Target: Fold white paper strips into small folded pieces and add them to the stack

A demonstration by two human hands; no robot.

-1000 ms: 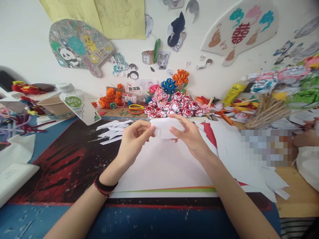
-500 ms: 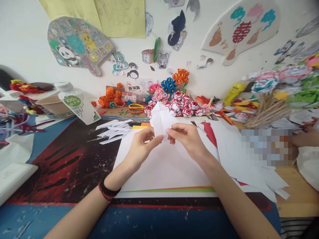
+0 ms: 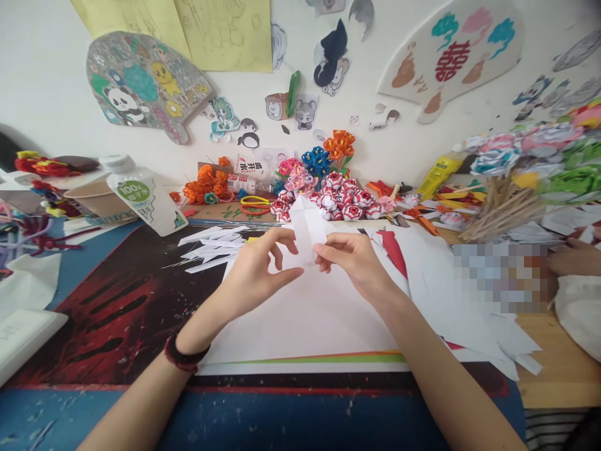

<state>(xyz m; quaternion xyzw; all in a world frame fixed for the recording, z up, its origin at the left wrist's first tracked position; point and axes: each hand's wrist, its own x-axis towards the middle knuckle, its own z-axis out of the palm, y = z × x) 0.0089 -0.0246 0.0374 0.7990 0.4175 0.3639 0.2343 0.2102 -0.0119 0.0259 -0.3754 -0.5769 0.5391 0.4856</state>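
Observation:
A small folded piece of white paper, creased down its length and pointed at the top, is held upright above the table. The thumb and fingers of my right hand pinch its right lower edge. To its left, my left hand is apart from the paper, thumb and fingers spread with a gap between them. Below both hands lies a large white sheet, with green and orange sheet edges showing beneath its front side.
White paper strips lie left of the sheet, white paper scraps to the right. Red-and-white paper flowers, yellow-handled scissors and a white bottle line the back. Another person's hand is at the far right.
My left hand has let go of the folded paper, moved slightly left and opened its fingers. My right hand keeps hold of the paper in nearly the same place.

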